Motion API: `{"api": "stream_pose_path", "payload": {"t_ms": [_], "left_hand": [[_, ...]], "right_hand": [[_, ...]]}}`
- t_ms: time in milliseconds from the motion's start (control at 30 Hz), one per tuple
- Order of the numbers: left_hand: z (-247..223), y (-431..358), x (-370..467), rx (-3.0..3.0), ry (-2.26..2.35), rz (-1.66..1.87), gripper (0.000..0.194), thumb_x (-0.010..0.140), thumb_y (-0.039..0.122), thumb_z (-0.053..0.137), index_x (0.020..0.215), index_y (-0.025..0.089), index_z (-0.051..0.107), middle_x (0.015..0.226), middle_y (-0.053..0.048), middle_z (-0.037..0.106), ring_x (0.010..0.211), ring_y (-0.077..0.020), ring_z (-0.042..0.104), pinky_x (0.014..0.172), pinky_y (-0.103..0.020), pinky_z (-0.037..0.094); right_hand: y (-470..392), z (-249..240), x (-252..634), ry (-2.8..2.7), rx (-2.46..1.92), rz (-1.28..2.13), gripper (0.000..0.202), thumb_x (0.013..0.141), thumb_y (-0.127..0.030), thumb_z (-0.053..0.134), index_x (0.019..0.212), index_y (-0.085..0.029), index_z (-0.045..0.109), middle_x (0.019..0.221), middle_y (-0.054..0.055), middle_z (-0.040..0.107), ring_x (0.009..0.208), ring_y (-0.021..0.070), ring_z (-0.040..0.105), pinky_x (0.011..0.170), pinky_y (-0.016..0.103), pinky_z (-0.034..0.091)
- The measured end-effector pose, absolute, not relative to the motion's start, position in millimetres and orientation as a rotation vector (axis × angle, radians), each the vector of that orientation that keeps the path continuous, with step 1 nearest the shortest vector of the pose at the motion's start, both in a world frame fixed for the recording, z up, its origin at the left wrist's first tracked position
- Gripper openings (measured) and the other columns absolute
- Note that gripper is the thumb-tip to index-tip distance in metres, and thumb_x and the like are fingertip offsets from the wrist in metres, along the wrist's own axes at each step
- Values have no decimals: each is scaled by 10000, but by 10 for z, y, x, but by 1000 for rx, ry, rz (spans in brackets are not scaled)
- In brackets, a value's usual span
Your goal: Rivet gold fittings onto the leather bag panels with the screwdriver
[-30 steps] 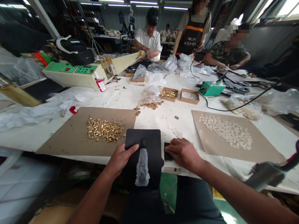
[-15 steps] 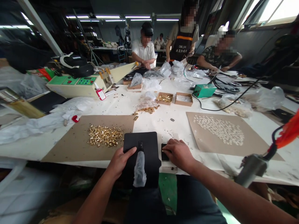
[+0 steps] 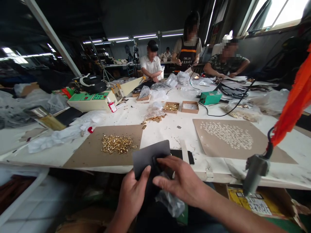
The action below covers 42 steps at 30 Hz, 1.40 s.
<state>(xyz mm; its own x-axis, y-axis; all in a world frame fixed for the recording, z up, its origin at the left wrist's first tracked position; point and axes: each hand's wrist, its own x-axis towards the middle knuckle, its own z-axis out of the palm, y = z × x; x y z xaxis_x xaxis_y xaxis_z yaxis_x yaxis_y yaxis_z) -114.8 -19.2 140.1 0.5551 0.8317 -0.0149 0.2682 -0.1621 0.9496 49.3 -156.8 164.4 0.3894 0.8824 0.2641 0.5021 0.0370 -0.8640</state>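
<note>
Messy bench (image 3: pixel 167 132). Left hand (image 3: pixel 133 189) clamps dark panel (image 3: pixel 145 158), prob for steadiness; right hand (image 3: pixel 188 181), fingers apart by plastic wrap (image 3: pixel 173 204).

Beyond the held dark panel (image 3: pixel 151 153), the tabletop (image 3: pixel 166 133) gives passage between left sheet (image 3: pixel 84 149) and right sheet (image 3: pixel 216 149) until two boxes (image 3: pixel 190 111) obstruct.

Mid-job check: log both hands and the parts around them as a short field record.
Left hand: holds flat dark panel, thumb across its face
Right hand: at the panel; grip unclear
Below right hand: crumpled clear plastic wrap
Left pile: gold-coloured metal pieces on brown cardboard sheet
Right pile: small whitish pieces on another brown sheet
Beyond: open brown cardboard boxes, green box-shaped device
</note>
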Motion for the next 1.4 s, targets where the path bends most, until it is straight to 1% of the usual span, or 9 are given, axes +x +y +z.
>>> {"api": "stream_pose_path", "payload": {"t_ms": [133, 267, 400, 500, 600, 833, 1000, 1167, 1400], "left_hand": [[1459, -588, -1192, 1962, 706, 760, 477, 988, 435, 619, 1431, 258, 628, 1412, -109, 702, 1277, -367, 673, 1050, -452, 574], [1322, -910, -1126, 2360, 536, 770, 945, 859, 237, 691, 1689, 261, 240, 1716, -156, 355, 1537, -391, 426, 1208, -560, 469], [1265, -1040, -1053, 2568, 365, 709, 1161, 706, 242, 784, 1703, 213, 189, 1738, -180, 298, 1563, -469, 342, 1223, -657, 427], [1322, -920, -1058, 2426, 389, 610, 870, 829, 295, 750, 1622, 305, 391, 1700, -110, 404, 1532, -389, 431, 1224, -588, 453], [1349, -627, -1009, 2157, 598, 704, 562, 941, 337, 669, 1487, 305, 542, 1647, -98, 476, 1509, -335, 470, 1218, -548, 450], [1022, -317, -795, 1537, 565, 305, 471, 825, 391, 817, 1230, 187, 691, 1203, -104, 788, 1125, -330, 739, 983, -425, 583], [854, -396, -730, 1627, 763, 342, 326, 788, 346, 811, 1067, 195, 734, 1007, -60, 809, 975, -310, 753, 875, -390, 578], [1000, -155, -394, 1673, 818, 376, 271, 799, 341, 776, 1027, 213, 704, 947, -33, 793, 908, -274, 744, 799, -357, 564], [1027, 154, -45, 1880, 845, 349, 244, 776, 247, 772, 1011, 228, 709, 941, -2, 776, 890, -231, 724, 789, -325, 532]], "right_hand": [[-1615, 1791, 297, -1175, -1508, 686, 891, 789, -698, 842, 1495, -210, 602, 1402, 153, 643, 1225, 368, 645, 1067, 486, 541], [-1708, 1718, 270, -997, -1385, 861, 756, 857, -654, 807, 1431, -192, 637, 1391, 124, 675, 1291, 373, 615, 1128, 490, 497], [-1812, 1586, 309, -644, -1326, 1022, 675, 907, -669, 745, 1345, -161, 675, 1258, 128, 746, 1219, 369, 669, 1079, 479, 527], [-1874, 1503, 454, -368, -1308, 1113, 672, 898, -661, 756, 1288, -116, 702, 1094, 147, 789, 1035, 366, 742, 924, 458, 589], [-1920, 1419, 631, -294, -1194, 1226, 657, 891, -595, 796, 1318, -107, 689, 1031, 156, 799, 904, 350, 771, 798, 430, 606], [-2027, 1008, 658, -352, -1113, 1357, 554, 901, -519, 805, 1297, -146, 701, 1151, 151, 791, 1017, 365, 762, 961, 505, 586], [-1986, 907, 627, -603, -1562, 1061, 477, 906, -553, 752, 1211, -187, 735, 1168, 117, 788, 1111, 362, 727, 944, 429, 582], [-1615, 1063, 860, -700, -1913, 818, 266, 932, -448, 661, 957, -206, 767, 877, 57, 803, 862, 302, 760, 712, 338, 543], [-1310, 965, 1125, -812, -2218, 582, 246, 945, -416, 604, 824, -236, 719, 784, 37, 761, 788, 263, 714, 681, 325, 440]]}}
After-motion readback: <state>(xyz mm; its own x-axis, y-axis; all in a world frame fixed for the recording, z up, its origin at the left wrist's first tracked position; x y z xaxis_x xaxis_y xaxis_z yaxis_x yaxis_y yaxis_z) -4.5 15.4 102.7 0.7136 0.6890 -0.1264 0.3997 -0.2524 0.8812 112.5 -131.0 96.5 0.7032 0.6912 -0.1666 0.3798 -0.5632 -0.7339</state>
